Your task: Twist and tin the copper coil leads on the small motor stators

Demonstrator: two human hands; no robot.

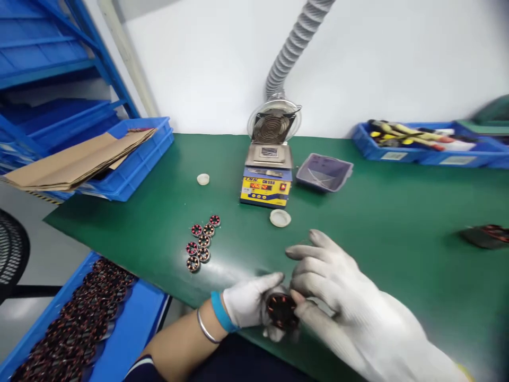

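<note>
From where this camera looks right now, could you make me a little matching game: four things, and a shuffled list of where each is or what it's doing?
1. Left hand
2. Purple bin
3. Grey hose
4. Small ring parts

A. Clustered on the green table
B. In front of the white wall
C. Holding a dark round part
D. Beside the yellow-fronted device

Pairs: 1-C, 2-D, 3-B, 4-A

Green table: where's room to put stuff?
Wide bare patch right of the purple bin, in front of the tool bins; smaller one between the small stators and yellow-fronted machine. Crowded around left hand, right hand and held stator.
</note>
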